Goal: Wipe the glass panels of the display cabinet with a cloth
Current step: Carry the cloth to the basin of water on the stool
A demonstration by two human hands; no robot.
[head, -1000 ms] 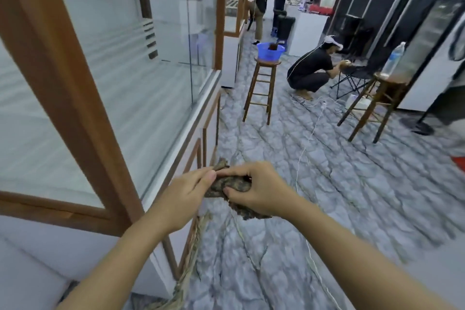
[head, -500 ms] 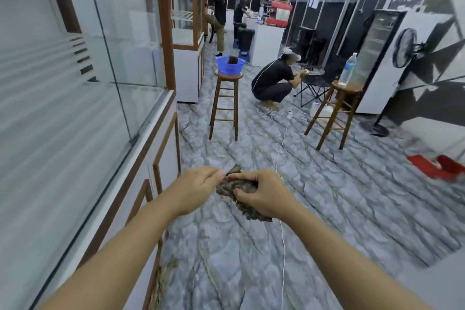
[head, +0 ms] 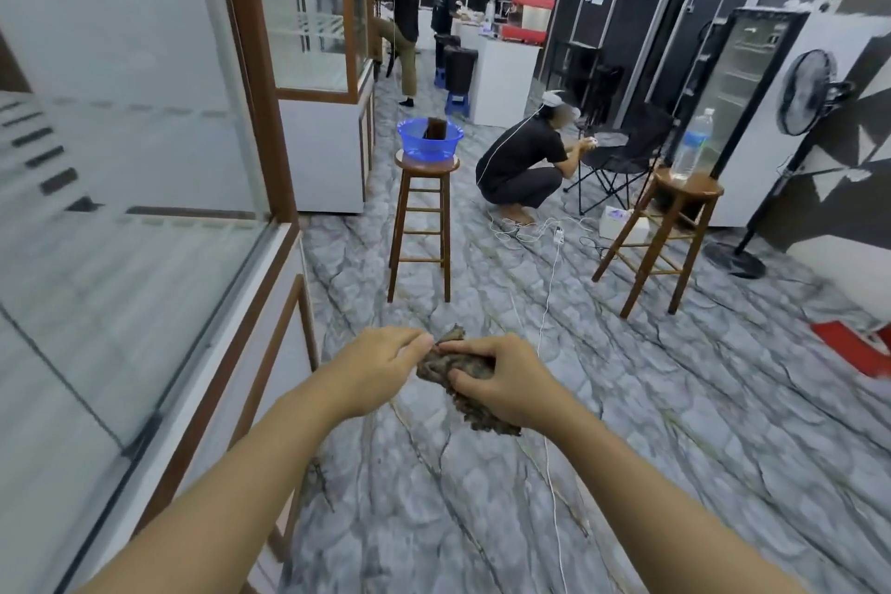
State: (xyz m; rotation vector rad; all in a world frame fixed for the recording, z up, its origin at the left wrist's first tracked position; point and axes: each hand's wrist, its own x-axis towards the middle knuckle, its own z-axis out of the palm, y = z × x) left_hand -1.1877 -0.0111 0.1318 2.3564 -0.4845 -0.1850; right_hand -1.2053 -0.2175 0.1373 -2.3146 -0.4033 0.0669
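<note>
A crumpled brown-grey cloth (head: 451,364) hangs between my hands at waist height over the floor. My right hand (head: 501,381) grips the bulk of it, a tail dangling below the palm. My left hand (head: 381,364) pinches the cloth's upper left edge with its fingertips. The display cabinet's glass panel (head: 120,188) fills the left of the view, framed in brown wood, and both hands are well to the right of it, not touching it.
A wooden stool (head: 422,217) carrying a blue basin (head: 429,138) stands ahead. A second stool (head: 668,227) with a water bottle (head: 692,142) is to the right. A person (head: 523,159) crouches between them among floor cables (head: 549,285). A fan (head: 803,97) stands far right.
My head has turned right, away from the cabinet glass toward the room. Both hands keep holding the cloth in about the same pose.
</note>
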